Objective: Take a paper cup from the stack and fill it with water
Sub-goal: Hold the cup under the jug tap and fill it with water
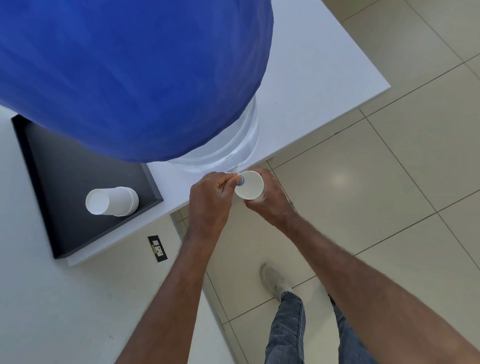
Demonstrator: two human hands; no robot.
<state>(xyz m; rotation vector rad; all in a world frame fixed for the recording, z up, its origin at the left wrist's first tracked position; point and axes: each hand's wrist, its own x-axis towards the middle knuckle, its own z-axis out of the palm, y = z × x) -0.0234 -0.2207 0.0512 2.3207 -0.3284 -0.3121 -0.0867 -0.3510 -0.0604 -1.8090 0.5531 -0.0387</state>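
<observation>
My right hand (268, 200) holds a white paper cup (249, 188) upright, just off the table's front edge, under the small tap (239, 179) of the water dispenser. My left hand (212, 197) is closed around that tap, whose blue-ringed tip shows at the cup's rim. The big bottle (122, 62) under a blue cover stands on a clear base (235, 147). A stack of paper cups (112, 201) lies on its side on the black tray (73, 171) to the left. Whether water is in the held cup, I cannot tell.
The white table (309, 87) ends just in front of the dispenser. Beige floor tiles (403, 163) spread to the right. My legs in jeans and one shoe (272, 279) are below. A black wall socket (157, 248) sits on the white wall under the table.
</observation>
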